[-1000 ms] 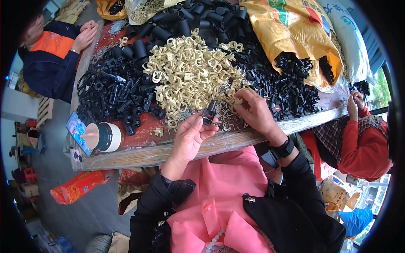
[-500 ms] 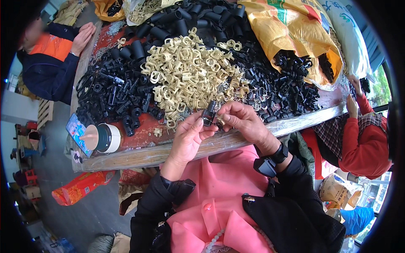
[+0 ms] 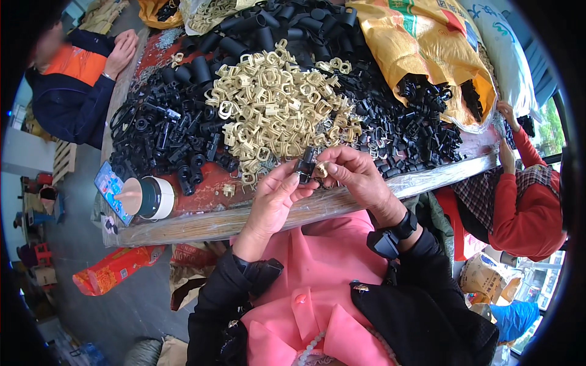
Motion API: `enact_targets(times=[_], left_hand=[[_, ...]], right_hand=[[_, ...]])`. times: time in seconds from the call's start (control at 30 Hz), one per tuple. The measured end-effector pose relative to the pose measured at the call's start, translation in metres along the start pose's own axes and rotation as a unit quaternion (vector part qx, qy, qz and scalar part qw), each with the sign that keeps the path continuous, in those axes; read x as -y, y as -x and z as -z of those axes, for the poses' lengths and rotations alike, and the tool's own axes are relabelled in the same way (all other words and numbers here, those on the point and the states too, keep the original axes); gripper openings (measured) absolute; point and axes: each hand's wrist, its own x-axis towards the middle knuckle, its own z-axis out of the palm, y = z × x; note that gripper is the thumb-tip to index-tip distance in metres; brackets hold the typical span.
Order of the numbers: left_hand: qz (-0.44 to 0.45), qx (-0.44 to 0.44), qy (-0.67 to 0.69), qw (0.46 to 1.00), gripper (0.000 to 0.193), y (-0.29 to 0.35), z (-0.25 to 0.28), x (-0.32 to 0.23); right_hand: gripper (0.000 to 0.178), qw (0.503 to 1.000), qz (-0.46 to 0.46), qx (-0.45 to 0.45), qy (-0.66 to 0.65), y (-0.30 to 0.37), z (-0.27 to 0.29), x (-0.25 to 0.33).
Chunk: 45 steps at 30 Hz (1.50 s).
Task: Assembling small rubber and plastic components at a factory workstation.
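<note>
A lit phone (image 3: 107,182) sits just beside a lidded cup (image 3: 162,201).

It's a workshop here, co-workers (image 3: 76,100) at a table (image 3: 183,230) heaped with cream clips (image 3: 274,104), black fittings (image 3: 162,137), a bulging sack (image 3: 427,52)!

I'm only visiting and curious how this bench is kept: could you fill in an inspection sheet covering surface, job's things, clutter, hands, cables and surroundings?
Surface: red tabletop, largely covered by parts; wooden front edge.
Job's things: black fitting and cream clip, held close together; heap of cream clips beyond.
Clutter: phone beside a lidded cup.
Hands: left hand grips the fitting; right hand pinches the clip.
Cables: nothing seen for certain.
Surroundings: yellow sack; one person at left, another at right.
</note>
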Motion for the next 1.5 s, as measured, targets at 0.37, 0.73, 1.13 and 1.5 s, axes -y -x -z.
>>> enact_targets(times=[0.37, 0.73, 1.13, 1.5], left_hand=[[-0.018, 0.005, 0.016, 1.0, 0.036, 0.0, 0.005, 0.005], [-0.031, 0.031, 0.03, 0.999, 0.035, -0.002, 0.002, 0.004], [-0.026, 0.03, 0.049, 0.998, 0.035, -0.002, 0.006, 0.006], [-0.02, 0.005, 0.013, 1.0, 0.033, -0.001, 0.0, 0.003]], right_hand=[[0.018, 0.998, 0.056, -0.019, -0.037, 0.006, -0.004, -0.013], [0.018, 0.995, 0.096, 0.002, 0.035, 0.013, -0.009, -0.019], [0.017, 0.925, 0.183, -0.02, 0.334, 0.018, -0.015, -0.014], [0.017, 0.832, 0.278, -0.002, 0.479, 0.017, -0.007, -0.018]])
